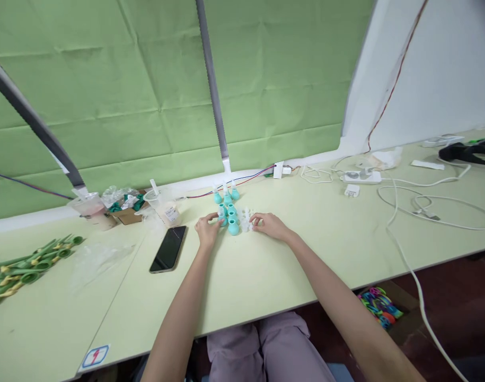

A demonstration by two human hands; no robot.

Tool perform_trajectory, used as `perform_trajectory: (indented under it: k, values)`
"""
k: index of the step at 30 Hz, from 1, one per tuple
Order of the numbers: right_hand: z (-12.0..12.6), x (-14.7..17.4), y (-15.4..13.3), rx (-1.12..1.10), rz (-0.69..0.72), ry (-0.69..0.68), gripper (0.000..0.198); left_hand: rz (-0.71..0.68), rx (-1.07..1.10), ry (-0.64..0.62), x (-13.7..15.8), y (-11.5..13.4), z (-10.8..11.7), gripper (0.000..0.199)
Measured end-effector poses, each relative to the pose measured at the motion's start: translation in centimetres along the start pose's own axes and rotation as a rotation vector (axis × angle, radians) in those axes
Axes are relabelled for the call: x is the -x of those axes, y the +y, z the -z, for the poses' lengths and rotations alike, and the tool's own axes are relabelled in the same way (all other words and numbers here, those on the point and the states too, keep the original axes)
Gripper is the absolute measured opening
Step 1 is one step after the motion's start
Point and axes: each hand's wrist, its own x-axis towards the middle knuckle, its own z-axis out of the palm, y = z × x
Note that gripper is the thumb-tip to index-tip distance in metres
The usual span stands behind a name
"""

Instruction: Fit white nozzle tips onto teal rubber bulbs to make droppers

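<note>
My left hand (208,232) is closed on a small turquoise bulb (221,217) with a whitish top, at the left of a cluster of similar bulbs. Beside it stand several open-mouthed turquoise bulbs (233,228), upright in a short row. Farther back, more turquoise bulbs (235,194) carry clear white tips. To the right of the row lies a group of small translucent white plastic pieces (244,220). My right hand (271,225) reaches in from the right, its thumb and fingertips pinched at the edge of these pieces. Its fingers partly hide what they grip.
A black phone (168,249) lies left of my left hand. Behind it are a plastic cup (162,207), a second cup (94,210) and a cardboard box (128,215). Green plastic stems (31,268) lie far left. White cables and a power strip (361,176) are at right.
</note>
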Motion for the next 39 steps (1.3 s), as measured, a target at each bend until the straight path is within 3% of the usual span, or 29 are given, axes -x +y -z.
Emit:
perform_trajectory:
  k: [4, 8, 10, 14, 16, 19, 26, 34, 39]
  values:
    - [0.2, 0.1, -0.1, 0.072, 0.002, 0.004, 0.016, -0.034, -0.048, 0.049, 0.3, 0.6, 0.3, 0.022]
    - [0.7, 0.2, -0.7, 0.077, 0.026, 0.025, 0.02, -0.089, 0.066, 0.132, 0.7, 1.4, 1.0, 0.024]
    - [0.9, 0.3, -1.5, 0.1, 0.073, 0.157, 0.02, -0.168, 0.09, 0.164, 1.1, 2.3, 1.6, 0.026]
    - [0.4, 0.9, -3.5, 0.215, 0.282, 0.597, 0.019, -0.369, -0.058, 0.146, 3.0, 5.1, 3.0, 0.027]
    - [-0.2, 1.2, -4.2, 0.288, 0.439, 0.68, 0.017, -0.438, -0.122, 0.114, 4.0, 6.4, 3.4, 0.029]
    - [-0.9, 1.4, -4.4, 0.385, 0.565, 0.696, 0.017, -0.504, -0.15, 0.073, 5.0, 7.7, 3.6, 0.028]
    - [-1.0, 1.4, -3.3, 0.528, 0.464, 0.538, 0.026, -0.605, -0.155, 0.013, 4.9, 7.2, 3.4, 0.029]
    - [-0.5, 1.5, -3.9, 0.461, 0.446, 0.552, 0.024, -0.652, -0.134, -0.013, 5.0, 7.2, 3.2, 0.028]
    - [-0.3, 1.3, -4.5, 0.374, 0.444, 0.455, 0.023, -0.697, -0.205, -0.021, 4.7, 7.0, 3.2, 0.027]
